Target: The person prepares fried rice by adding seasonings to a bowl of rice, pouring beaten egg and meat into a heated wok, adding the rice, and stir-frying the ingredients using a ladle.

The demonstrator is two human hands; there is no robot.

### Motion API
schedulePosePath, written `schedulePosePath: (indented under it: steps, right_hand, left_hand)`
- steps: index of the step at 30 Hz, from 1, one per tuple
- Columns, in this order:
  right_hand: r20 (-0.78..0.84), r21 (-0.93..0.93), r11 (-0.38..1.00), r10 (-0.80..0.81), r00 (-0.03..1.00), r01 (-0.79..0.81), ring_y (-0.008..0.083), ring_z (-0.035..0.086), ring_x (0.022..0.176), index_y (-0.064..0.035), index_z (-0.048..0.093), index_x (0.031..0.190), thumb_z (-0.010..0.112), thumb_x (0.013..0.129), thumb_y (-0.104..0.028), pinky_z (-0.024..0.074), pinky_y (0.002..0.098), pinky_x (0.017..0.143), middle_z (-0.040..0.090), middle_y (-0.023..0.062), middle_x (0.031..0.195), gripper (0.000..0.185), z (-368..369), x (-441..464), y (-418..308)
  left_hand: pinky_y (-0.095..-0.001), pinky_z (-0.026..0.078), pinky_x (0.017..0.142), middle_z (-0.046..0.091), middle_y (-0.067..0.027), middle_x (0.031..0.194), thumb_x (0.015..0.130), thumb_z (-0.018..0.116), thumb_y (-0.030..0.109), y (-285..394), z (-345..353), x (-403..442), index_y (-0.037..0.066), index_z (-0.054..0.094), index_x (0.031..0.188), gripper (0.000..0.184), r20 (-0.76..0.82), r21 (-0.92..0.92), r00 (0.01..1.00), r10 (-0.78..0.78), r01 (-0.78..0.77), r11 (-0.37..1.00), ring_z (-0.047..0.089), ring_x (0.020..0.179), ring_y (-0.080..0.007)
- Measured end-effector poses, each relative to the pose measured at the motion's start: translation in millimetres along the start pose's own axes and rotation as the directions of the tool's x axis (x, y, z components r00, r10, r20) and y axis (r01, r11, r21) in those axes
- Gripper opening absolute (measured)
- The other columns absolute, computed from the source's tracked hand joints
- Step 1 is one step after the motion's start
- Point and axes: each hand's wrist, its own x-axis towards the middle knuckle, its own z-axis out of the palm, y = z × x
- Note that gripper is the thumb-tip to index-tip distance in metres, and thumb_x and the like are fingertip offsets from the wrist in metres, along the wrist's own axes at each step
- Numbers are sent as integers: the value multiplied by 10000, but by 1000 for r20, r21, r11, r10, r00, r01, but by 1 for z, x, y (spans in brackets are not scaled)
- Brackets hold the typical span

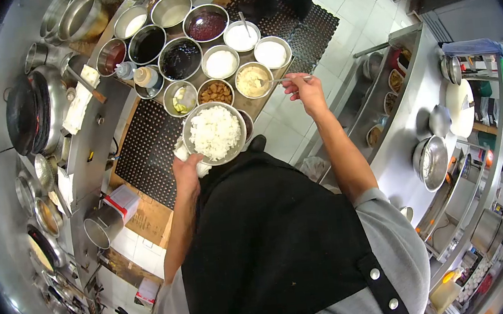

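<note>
Kitchen floor (283, 134): pale tiles and a perforated black rubber mat (145, 137).
Left hand (186, 175): clamped on a round steel rice bowl (237, 148), white cloth (181, 149) at its rim.
Right hand (306, 91): well apart, gripping a thin metal spoon (281, 80) dipped in pale-yellow powder or paste (250, 82).
Brown chunks (214, 92): just beyond the rice bowl.
Spill: a slipping one-sided grip could tip rice over them; a jerked spoon could scatter its load.

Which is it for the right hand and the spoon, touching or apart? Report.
Touching: the head view shows the right hand gripping the spoon by its handle end.
</note>
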Motion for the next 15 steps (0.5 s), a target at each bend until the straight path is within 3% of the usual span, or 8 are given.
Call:
schedulePosePath:
  steps: [8, 10, 13, 15]
  right_hand:
    - [99, 83, 994, -84, 992, 76, 150, 686, 751, 37, 693, 1128, 592, 1015, -201, 526, 286, 580, 750, 133, 958, 282, 10, -46, -51]
    - [-44, -183, 950, -266, 963, 254, 136, 679, 742, 53, 698, 1103, 592, 1024, -221, 516, 280, 581, 751, 115, 948, 304, 9, -31, -48]
    - [-194, -214, 932, -335, 922, 293, 130, 668, 700, 65, 703, 1069, 601, 1019, -237, 518, 283, 590, 754, 97, 911, 322, 8, 10, -33]
    - [-203, -255, 934, -305, 930, 251, 128, 666, 706, 49, 697, 1095, 596, 1025, -222, 513, 276, 569, 751, 99, 924, 298, 11, 35, -25]
  left_hand:
    - [-327, 541, 927, 691, -123, 1217, 785, 620, -62, -2, 43, 46, -59, 562, 1323, 541, 134, -71, 991, 4, 6, 997, 682, 1056, -214]
    - [-328, 540, 922, 688, -121, 1220, 787, 625, -60, -1, 48, 59, -58, 566, 1317, 533, 187, -57, 982, -18, 29, 998, 679, 1050, -209]
    - [-321, 540, 906, 691, -115, 1196, 788, 632, -53, 4, 56, 70, -56, 571, 1298, 514, 201, -5, 979, -31, 33, 999, 680, 1029, -198]
    - [-320, 540, 905, 692, -112, 1191, 785, 636, -52, 14, 53, 71, -54, 573, 1294, 512, 223, -2, 974, -46, 48, 999, 681, 1026, -196]
